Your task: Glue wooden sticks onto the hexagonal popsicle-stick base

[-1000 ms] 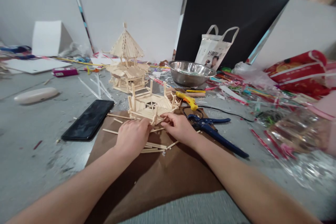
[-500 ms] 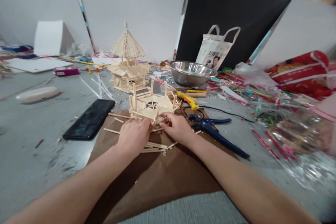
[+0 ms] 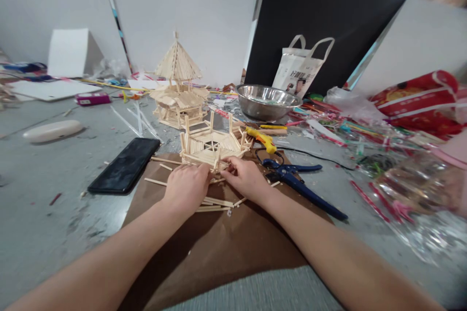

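Holding the left hand (image 3: 188,185) curled, knuckles up, at the near-left edge of the hexagonal stick frame (image 3: 202,156); with fingertips hidden, cannot tell its grip. Moving rightward, seeing the frame just beyond both hands, with its near side crosswise and a corner post (image 3: 218,154) in the gap between them. Then bending the right hand (image 3: 242,175), thumb and fingers nearly pinched, apparently nearer to the post; cannot make out anything held.

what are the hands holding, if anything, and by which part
The left hand and right hand are at the near edge of the open stick frame; whether they grip it there is too hidden to tell.
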`<move>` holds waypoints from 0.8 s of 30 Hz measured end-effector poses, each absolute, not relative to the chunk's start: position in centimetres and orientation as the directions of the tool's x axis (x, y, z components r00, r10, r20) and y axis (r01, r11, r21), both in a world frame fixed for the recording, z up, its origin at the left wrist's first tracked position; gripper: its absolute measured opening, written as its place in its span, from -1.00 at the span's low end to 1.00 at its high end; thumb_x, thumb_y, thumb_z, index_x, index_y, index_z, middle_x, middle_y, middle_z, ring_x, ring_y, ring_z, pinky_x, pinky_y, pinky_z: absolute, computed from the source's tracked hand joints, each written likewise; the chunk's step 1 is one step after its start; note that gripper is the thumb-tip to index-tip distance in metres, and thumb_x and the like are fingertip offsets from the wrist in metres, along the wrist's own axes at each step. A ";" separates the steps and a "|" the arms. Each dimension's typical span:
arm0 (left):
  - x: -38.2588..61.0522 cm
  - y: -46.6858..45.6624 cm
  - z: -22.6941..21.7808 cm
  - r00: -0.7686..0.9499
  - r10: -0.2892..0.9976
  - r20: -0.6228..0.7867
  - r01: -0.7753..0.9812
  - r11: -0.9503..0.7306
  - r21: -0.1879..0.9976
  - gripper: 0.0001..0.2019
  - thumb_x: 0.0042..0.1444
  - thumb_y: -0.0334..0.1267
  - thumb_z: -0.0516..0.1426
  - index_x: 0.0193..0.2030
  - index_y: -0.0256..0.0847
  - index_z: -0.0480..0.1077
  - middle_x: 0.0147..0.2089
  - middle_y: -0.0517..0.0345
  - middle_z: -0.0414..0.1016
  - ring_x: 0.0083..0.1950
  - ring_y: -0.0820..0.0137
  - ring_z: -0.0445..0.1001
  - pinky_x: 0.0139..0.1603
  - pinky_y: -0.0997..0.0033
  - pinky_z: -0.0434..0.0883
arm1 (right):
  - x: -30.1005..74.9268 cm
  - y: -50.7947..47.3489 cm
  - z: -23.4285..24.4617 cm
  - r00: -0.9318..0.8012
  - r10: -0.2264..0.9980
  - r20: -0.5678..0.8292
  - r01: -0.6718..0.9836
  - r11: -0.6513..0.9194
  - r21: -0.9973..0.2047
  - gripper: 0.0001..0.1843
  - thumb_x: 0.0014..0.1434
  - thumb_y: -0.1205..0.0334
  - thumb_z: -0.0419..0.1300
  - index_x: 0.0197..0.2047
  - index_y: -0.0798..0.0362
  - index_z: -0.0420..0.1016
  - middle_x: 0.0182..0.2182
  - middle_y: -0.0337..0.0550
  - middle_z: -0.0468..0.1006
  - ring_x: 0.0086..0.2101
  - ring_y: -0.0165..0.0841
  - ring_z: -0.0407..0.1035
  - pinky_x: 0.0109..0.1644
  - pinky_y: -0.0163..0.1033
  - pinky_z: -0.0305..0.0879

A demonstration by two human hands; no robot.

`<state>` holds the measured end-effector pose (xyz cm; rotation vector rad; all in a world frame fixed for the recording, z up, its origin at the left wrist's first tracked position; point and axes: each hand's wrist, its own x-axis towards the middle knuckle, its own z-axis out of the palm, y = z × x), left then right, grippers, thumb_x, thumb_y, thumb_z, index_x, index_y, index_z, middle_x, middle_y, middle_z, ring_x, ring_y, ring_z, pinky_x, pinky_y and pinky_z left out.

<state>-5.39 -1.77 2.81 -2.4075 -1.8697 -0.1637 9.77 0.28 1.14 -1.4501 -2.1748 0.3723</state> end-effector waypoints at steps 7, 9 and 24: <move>-5.5 -1.5 2.4 0.243 0.959 0.145 0.969 -0.248 0.014 -0.72 0.07 -0.19 -0.18 -0.35 -0.20 0.31 -0.38 0.06 0.45 -0.31 0.32 0.40 -0.32 0.40 0.23 | 9.5 0.5 0.9 -0.287 0.922 0.260 0.815 0.378 -0.440 -0.67 0.00 0.12 0.03 -0.15 0.03 0.32 -0.44 -0.19 0.49 -0.38 -0.36 0.35 -0.34 -0.36 0.16; -5.7 -1.4 2.2 0.254 0.955 0.151 0.965 -0.261 0.025 -0.71 0.08 -0.19 -0.19 -0.35 -0.20 0.30 -0.37 0.06 0.44 -0.32 0.32 0.40 -0.33 0.40 0.22 | 9.5 0.5 0.7 -0.279 0.925 0.259 0.835 0.367 -0.411 -0.68 0.00 0.10 0.03 -0.16 0.02 0.31 -0.44 -0.20 0.49 -0.38 -0.37 0.36 -0.35 -0.37 0.15; -5.7 -0.9 1.4 0.287 0.928 0.239 0.950 -0.307 0.049 -0.73 0.08 -0.15 -0.17 -0.38 -0.17 0.28 -0.41 0.15 0.44 -0.36 0.35 0.40 -0.46 0.47 0.19 | 8.6 0.0 0.8 -0.220 0.938 0.269 0.966 0.248 -0.075 -0.65 0.04 -0.03 -0.09 -0.17 -0.02 0.22 -0.46 -0.19 0.49 -0.40 -0.34 0.37 -0.43 -0.36 0.09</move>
